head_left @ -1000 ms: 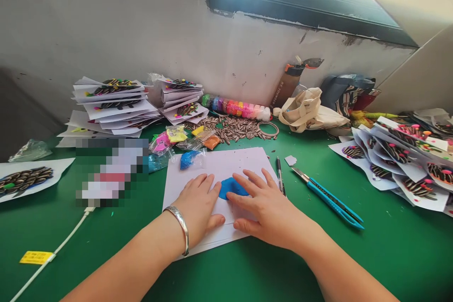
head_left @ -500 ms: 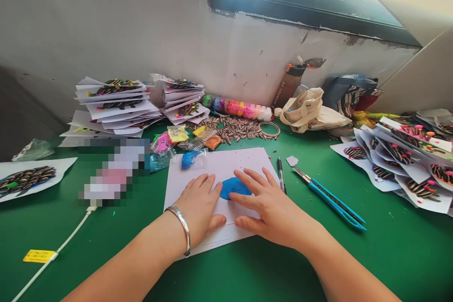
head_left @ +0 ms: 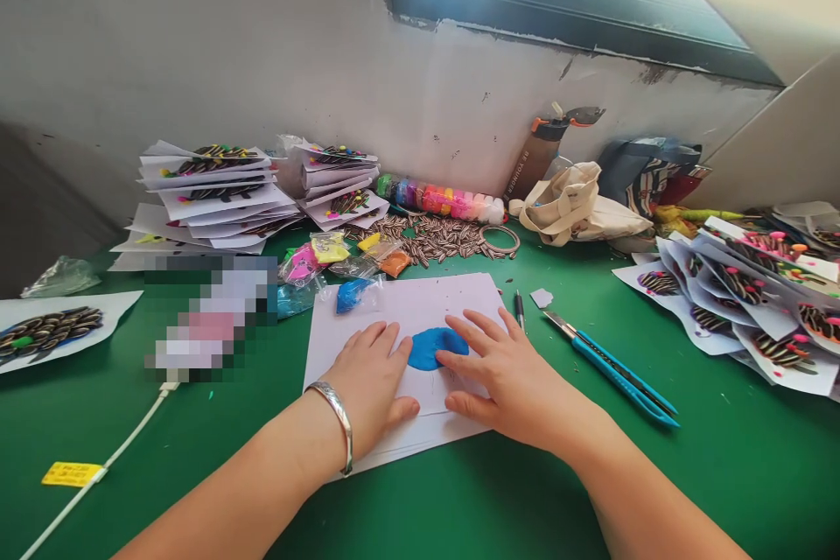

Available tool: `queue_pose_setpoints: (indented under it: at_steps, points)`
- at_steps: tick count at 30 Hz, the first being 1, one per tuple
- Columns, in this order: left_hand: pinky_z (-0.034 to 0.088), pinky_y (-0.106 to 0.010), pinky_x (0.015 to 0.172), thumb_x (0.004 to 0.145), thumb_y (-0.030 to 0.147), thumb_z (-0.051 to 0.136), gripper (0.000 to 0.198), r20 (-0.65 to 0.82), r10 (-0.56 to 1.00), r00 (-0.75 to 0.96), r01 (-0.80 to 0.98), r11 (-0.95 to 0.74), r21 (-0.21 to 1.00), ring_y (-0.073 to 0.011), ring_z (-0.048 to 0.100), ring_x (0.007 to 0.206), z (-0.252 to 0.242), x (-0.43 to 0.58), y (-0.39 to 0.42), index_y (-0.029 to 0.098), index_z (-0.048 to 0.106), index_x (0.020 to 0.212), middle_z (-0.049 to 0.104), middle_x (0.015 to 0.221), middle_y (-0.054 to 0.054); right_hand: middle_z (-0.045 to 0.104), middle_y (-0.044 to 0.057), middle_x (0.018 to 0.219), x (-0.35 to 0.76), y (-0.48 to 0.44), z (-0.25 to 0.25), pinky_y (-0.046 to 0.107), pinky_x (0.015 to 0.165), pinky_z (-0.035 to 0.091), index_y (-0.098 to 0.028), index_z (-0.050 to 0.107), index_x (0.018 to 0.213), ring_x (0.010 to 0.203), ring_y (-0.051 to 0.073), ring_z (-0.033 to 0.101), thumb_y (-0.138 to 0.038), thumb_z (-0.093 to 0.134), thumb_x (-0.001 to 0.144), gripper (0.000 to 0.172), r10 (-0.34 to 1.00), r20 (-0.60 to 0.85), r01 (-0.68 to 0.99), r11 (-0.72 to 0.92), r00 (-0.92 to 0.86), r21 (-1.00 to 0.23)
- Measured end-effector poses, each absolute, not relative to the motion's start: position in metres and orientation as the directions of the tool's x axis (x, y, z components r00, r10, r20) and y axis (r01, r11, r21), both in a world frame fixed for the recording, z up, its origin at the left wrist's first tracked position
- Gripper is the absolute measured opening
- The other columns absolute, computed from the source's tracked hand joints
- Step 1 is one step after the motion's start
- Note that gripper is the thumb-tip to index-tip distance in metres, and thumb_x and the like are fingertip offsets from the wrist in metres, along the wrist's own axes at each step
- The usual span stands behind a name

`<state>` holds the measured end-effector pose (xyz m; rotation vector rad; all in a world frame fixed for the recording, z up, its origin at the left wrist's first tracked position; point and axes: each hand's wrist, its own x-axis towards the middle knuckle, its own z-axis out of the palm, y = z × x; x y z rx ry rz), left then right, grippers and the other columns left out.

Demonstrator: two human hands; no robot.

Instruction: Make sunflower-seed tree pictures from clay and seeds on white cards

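A flattened oval of blue modelling clay lies on white paper on the green table. My right hand rests over the clay's right side with fingers spread, and a fingertip touches the clay. Flat on the paper, just left of the clay, is my left hand, fingers stretched out and a silver bangle on the wrist. At the paper's upper left sits a small bag of blue clay.
A pen and a blue utility knife lie to the right. Behind are sunflower seeds, clay packets, a tape ring and a bottle. Stacks of seed-decorated papers stand at left and right.
My right hand has shifted slightly to the right across the clay, leaving more of it showing. My left hand has stayed in place.
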<state>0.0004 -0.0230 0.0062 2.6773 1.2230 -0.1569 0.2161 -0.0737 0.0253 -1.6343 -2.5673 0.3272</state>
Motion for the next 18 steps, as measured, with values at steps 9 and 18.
queue_pose_setpoints:
  at_steps: [9,18]
  points:
    - [0.032,-0.048,0.107,0.076,0.046,0.061,0.066,-0.152,0.74,0.655,0.756,-0.644,0.121,-0.0357,0.035,0.132,0.0037,0.0003,-0.0234,0.015,0.049,0.132,0.042,0.143,-0.017,0.032,0.004,0.151,0.216,-0.0706,0.02,0.066,0.108,0.012,-0.037,0.054,0.128,0.137,0.034,0.027,-0.056,0.046,0.088,0.046,0.918,-0.054,0.906,0.375,-0.392,-0.197]
    - [0.031,-0.05,0.107,0.077,0.045,0.06,0.066,-0.171,0.734,0.658,0.753,-0.639,0.154,-0.0368,0.033,0.133,0.0064,0.0002,-0.0234,0.013,0.048,0.133,0.041,0.143,-0.019,0.027,0.004,0.153,0.2138,-0.0694,0.0161,0.067,0.108,0.012,-0.037,0.048,0.134,0.138,0.036,0.024,-0.06,0.043,0.088,0.052,0.924,-0.068,0.914,0.358,-0.376,-0.191]
